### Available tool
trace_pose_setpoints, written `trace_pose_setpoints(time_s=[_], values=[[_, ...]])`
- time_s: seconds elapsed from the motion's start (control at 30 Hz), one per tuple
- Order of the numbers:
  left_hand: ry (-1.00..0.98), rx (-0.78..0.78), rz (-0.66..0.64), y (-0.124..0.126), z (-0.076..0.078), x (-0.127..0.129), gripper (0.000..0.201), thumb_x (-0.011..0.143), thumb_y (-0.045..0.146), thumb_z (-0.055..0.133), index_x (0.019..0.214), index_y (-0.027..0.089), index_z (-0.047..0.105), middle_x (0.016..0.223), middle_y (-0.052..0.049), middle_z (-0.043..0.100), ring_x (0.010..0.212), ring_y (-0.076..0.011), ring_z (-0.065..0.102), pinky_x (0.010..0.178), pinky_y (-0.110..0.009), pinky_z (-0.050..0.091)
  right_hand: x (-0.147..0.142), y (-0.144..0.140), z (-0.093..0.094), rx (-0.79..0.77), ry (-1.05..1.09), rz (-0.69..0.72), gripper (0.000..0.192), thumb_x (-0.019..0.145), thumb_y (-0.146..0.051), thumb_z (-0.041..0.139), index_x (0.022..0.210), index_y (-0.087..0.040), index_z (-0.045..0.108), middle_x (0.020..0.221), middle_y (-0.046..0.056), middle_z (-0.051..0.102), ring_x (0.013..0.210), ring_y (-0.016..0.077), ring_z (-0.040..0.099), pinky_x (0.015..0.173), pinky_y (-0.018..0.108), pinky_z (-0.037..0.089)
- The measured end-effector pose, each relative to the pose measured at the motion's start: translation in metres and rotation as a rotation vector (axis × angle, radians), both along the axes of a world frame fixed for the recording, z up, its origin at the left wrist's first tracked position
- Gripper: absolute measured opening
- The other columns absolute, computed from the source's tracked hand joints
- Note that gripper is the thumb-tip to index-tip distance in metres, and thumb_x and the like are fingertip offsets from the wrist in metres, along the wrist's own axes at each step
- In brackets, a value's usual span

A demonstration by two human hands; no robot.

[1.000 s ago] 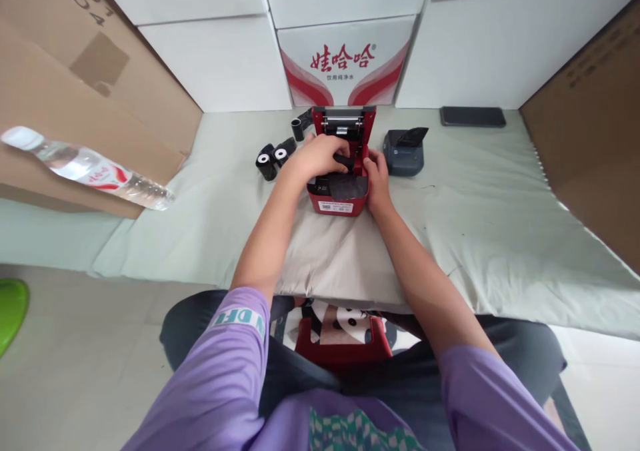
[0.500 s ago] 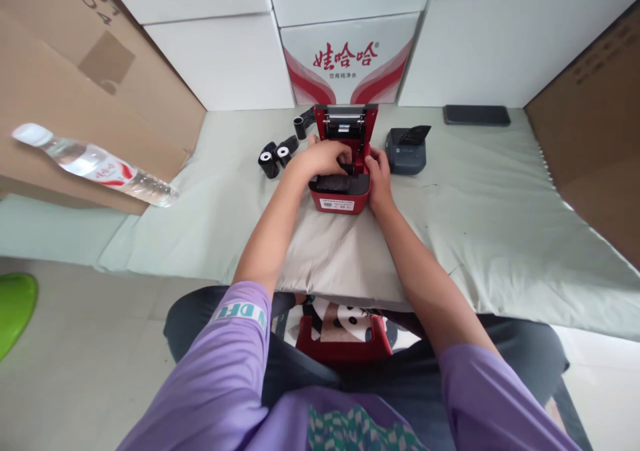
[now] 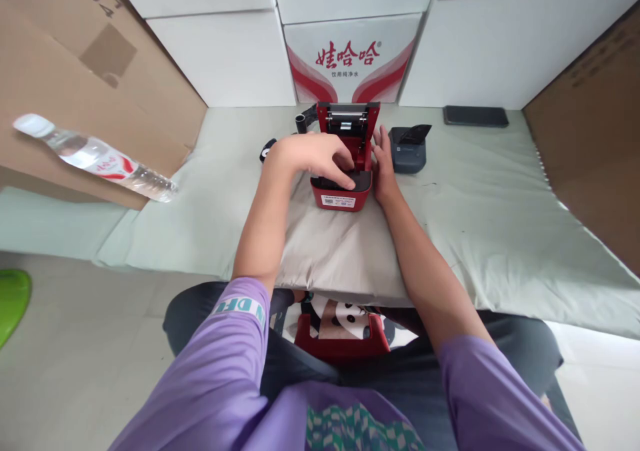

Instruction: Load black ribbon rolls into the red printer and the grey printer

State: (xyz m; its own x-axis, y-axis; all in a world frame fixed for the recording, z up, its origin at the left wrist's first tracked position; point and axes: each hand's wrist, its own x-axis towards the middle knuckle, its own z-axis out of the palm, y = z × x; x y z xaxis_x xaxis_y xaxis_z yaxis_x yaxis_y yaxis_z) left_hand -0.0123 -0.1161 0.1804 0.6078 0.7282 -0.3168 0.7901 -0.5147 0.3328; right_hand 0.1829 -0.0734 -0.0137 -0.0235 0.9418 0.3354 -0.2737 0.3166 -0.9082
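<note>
Red plastic printer (image 3: 345,171), lid up, sits on grey cloth (image 3: 330,251). Left hand (image 3: 313,158) fingertips press into its open bay; right hand (image 3: 383,164) flat against its side, fingers together. Probably light, rigid, hinge fragile; grip the base sides.

water bottle (image 3: 95,160) on cardboard, grey printer (image 3: 407,150) and phone (image 3: 475,116) on cloth.

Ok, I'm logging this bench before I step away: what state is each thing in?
Red printer: lid up, bay exposed.
Left hand: fingers pressing into the bay.
Right hand: flat against the printer's side.
Grey printer: flap raised.
Water bottle: lying down, capped.
Phone: screen dark.
</note>
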Motion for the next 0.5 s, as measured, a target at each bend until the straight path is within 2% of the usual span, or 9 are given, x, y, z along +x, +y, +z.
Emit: trace_pose_setpoints(time_s=[0.07,0.17,0.33,0.5], values=[[0.057,0.023,-0.013,-0.009,0.004,0.003,0.058,0.078,0.055,0.082,0.129,0.028,0.081,0.121,-0.004,0.084,0.111,-0.0272,0.075,0.094,-0.03,0.05,0.0,0.0,0.003,0.002,0.006,0.013,0.098,0.086,-0.074,0.066,0.165,-0.031,0.029,0.185,0.004,0.028,0.172,0.0246,0.031,0.142,0.047,0.032],[0.134,0.111,0.011,-0.024,0.009,0.01,0.049,0.078,0.048,0.082,0.123,0.029,0.083,0.111,-0.004,0.084,0.116,-0.0294,0.073,0.101,-0.033,0.048,0.001,-0.001,0.005,-0.017,-0.004,0.013,0.1,0.082,-0.078,0.069,0.164,-0.035,0.032,0.183,0.001,0.033,0.169,0.0267,0.036,0.14,0.048,0.035],[0.17,0.172,0.087,-0.037,0.015,0.014,0.041,0.075,0.034,0.084,0.115,0.026,0.084,0.105,-0.004,0.082,0.108,-0.0305,0.073,0.1,-0.037,0.049,0.005,0.001,0.004,-0.035,-0.073,-0.01,0.099,0.082,-0.081,0.068,0.166,-0.041,0.034,0.182,-0.002,0.035,0.162,0.0313,0.048,0.133,0.054,0.047],[0.055,0.231,0.163,-0.036,0.015,0.006,0.011,0.08,0.024,0.077,0.089,0.024,0.083,0.084,-0.006,0.077,0.102,-0.03,0.072,0.092,-0.038,0.05,0.01,0.002,0.003,-0.067,-0.118,-0.032,0.092,0.086,-0.076,0.064,0.167,-0.043,0.037,0.177,-0.003,0.042,0.16,0.0298,0.049,0.12,0.049,0.059]])
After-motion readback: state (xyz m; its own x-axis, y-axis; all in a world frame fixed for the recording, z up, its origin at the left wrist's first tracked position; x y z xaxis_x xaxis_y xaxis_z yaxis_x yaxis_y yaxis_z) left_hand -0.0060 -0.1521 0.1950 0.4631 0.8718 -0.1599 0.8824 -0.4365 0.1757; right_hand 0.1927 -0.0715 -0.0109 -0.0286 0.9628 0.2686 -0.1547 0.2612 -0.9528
